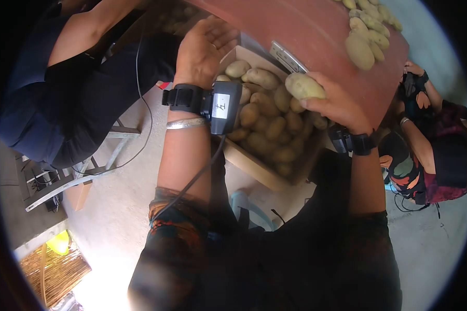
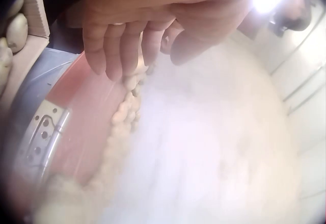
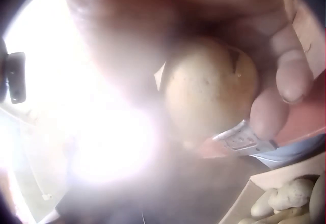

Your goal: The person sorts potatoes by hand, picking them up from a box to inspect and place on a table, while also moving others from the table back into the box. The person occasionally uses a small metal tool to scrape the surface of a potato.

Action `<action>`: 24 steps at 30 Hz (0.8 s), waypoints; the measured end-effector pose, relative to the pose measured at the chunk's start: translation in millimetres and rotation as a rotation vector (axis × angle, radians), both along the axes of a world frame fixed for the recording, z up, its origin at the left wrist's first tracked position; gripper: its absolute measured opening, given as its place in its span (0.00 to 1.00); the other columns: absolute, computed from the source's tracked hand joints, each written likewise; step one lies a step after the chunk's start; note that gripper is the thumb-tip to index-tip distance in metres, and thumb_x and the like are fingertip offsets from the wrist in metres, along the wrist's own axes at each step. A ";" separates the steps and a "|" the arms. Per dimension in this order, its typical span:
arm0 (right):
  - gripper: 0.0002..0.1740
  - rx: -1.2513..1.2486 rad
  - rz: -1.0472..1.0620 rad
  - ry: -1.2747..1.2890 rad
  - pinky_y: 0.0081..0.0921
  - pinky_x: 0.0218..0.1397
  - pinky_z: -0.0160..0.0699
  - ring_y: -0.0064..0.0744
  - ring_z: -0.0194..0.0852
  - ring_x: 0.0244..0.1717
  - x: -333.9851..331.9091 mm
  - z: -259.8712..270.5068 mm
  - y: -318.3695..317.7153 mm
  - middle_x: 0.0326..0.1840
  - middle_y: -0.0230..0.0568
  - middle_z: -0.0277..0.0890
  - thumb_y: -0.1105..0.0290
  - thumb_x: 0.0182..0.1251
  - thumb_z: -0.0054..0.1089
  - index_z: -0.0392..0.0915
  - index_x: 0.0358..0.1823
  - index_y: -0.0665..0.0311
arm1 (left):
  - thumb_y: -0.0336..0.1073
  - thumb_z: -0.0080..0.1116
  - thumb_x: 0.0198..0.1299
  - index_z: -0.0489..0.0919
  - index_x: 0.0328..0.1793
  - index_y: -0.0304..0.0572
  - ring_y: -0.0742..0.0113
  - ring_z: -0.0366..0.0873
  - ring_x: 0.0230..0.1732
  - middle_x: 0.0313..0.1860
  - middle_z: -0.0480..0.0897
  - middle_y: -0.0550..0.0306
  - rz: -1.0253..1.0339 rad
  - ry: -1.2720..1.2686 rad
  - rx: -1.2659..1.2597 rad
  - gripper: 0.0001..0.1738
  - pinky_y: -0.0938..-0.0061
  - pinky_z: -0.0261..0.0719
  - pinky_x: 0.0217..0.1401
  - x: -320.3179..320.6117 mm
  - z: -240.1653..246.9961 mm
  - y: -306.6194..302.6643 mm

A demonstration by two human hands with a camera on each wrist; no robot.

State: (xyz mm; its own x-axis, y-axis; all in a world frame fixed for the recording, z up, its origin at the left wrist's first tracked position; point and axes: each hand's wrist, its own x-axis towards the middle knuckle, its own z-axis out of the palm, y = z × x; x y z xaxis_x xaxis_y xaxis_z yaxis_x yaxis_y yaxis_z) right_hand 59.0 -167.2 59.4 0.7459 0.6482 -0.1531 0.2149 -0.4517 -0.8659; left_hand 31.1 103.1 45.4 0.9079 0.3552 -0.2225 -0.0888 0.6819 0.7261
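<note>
My right hand (image 1: 342, 103) grips a pale yellow potato (image 1: 304, 86) over the right side of a cardboard box. In the right wrist view the potato (image 3: 209, 86) shows a dark mark near the fingers curled about it. My left hand (image 1: 205, 52) hovers at the box's upper left corner, palm turned up and fingers loosely bent, holding nothing. Those fingers (image 2: 130, 45) hang apart in the left wrist view. Heaped potatoes (image 1: 264, 103) fill the box (image 1: 254, 168), which stands before my body.
A reddish board (image 1: 316, 31) slants beyond the box, with a slotted metal plate (image 1: 286, 56) on its near edge. More potatoes (image 1: 366, 39) lie along its far side. People sit left and right; a cable (image 1: 149, 114) hangs at left.
</note>
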 end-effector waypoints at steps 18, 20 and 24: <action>0.24 -0.060 0.034 -0.533 0.40 0.51 0.69 0.53 0.70 0.49 0.1 -48.7 57.1 0.47 0.54 0.71 0.65 0.56 0.60 0.67 0.52 0.68 | 0.39 0.47 0.63 0.70 0.43 0.35 0.53 0.74 0.49 0.46 0.76 0.46 0.074 0.008 -0.060 0.13 0.61 0.74 0.53 -9.7 6.8 25.5; 0.24 -0.141 0.115 -0.521 0.40 0.51 0.69 0.54 0.70 0.49 -0.8 -49.2 52.1 0.46 0.54 0.72 0.64 0.56 0.61 0.68 0.52 0.68 | 0.39 0.47 0.63 0.71 0.43 0.35 0.53 0.74 0.49 0.46 0.76 0.46 0.077 0.003 -0.047 0.13 0.61 0.74 0.53 -11.2 7.9 26.9; 0.23 -0.394 0.286 -0.375 0.40 0.49 0.70 0.56 0.70 0.47 -6.0 -36.1 38.7 0.42 0.54 0.73 0.62 0.55 0.61 0.71 0.50 0.66 | 0.41 0.47 0.62 0.67 0.51 0.32 0.51 0.75 0.48 0.47 0.74 0.44 0.051 -0.050 -0.016 0.19 0.62 0.75 0.49 -10.8 0.4 33.5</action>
